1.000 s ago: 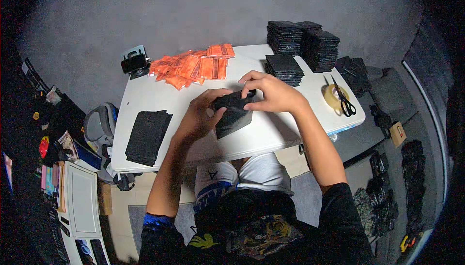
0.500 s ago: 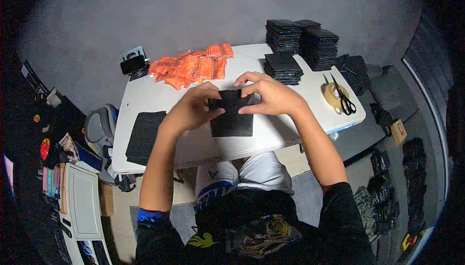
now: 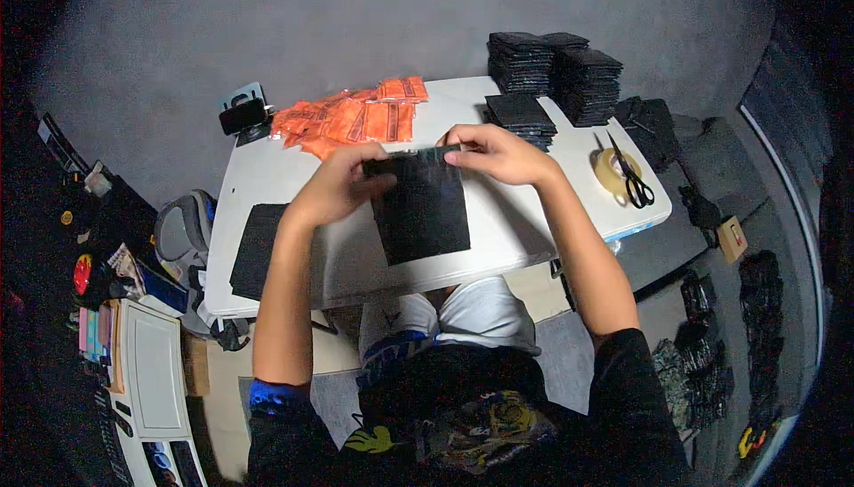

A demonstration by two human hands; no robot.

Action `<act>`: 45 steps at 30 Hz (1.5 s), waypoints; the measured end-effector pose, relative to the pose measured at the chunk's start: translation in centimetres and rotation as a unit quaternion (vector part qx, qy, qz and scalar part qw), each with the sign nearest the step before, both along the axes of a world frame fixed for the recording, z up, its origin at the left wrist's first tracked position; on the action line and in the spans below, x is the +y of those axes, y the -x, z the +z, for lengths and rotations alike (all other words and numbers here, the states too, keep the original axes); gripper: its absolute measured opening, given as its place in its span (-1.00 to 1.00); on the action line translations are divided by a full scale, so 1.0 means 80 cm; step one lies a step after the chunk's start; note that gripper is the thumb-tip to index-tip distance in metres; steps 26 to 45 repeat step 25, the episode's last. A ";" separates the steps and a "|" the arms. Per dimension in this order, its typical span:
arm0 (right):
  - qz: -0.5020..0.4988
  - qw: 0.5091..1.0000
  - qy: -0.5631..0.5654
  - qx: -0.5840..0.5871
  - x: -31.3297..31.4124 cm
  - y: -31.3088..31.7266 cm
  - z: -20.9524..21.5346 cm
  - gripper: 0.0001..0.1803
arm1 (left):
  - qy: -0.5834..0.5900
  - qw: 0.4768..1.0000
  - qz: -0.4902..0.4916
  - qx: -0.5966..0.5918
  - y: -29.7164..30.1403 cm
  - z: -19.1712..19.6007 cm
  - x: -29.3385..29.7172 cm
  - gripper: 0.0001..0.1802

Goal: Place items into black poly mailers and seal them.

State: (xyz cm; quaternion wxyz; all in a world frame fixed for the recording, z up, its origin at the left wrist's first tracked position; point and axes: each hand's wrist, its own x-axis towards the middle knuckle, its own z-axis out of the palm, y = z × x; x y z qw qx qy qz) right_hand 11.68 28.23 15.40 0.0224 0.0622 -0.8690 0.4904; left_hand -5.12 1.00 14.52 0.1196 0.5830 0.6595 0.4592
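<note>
A flat black bag [image 3: 422,207] hangs tilted over the front middle of the white table, its top edge between my hands. My right hand [image 3: 503,156] pinches that edge near the right corner, thumb on the near side. At the upper left corner, my left hand [image 3: 336,186] has its fingers closed round the bag; they are slightly smeared by motion. Left of my left forearm lies a pile of flat black sheets or bags [image 3: 258,251], partly covered by the arm. Orange packets in clear wrapping [image 3: 356,120] are heaped beyond my left hand.
Tall stacks of folded black packages [image 3: 519,62] stand at the table's back right, with a lower stack [image 3: 520,115] before them. Black-handled scissors [image 3: 637,186] lie on a tape roll [image 3: 608,174] at right. A phone [image 3: 243,117] rests on a stand at back left.
The black bag now shows longer, with its top edge spread between my hands. My right hand has shifted right and slightly up; my left hand has moved a little left.
</note>
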 end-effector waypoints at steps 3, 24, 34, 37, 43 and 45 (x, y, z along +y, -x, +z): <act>-0.067 0.995 -0.033 0.068 0.003 0.031 -0.040 -0.75 | 0.070 0.996 0.055 0.019 0.037 -0.031 0.020 -0.75; -0.136 0.907 -0.395 0.058 -0.151 -0.022 -0.206 -0.07 | 0.149 0.919 0.201 0.305 -0.098 -0.217 -0.009 -0.06; -0.133 0.899 -0.415 0.051 -0.151 -0.021 -0.207 -0.05 | 0.153 0.917 0.199 0.310 -0.097 -0.217 -0.009 -0.04; -0.133 0.899 -0.415 0.051 -0.151 -0.021 -0.207 -0.05 | 0.153 0.917 0.199 0.310 -0.097 -0.217 -0.009 -0.04; -0.133 0.899 -0.415 0.051 -0.151 -0.021 -0.207 -0.05 | 0.153 0.917 0.199 0.310 -0.097 -0.217 -0.009 -0.04; -0.133 0.899 -0.415 0.051 -0.151 -0.021 -0.207 -0.05 | 0.153 0.917 0.199 0.310 -0.097 -0.217 -0.009 -0.04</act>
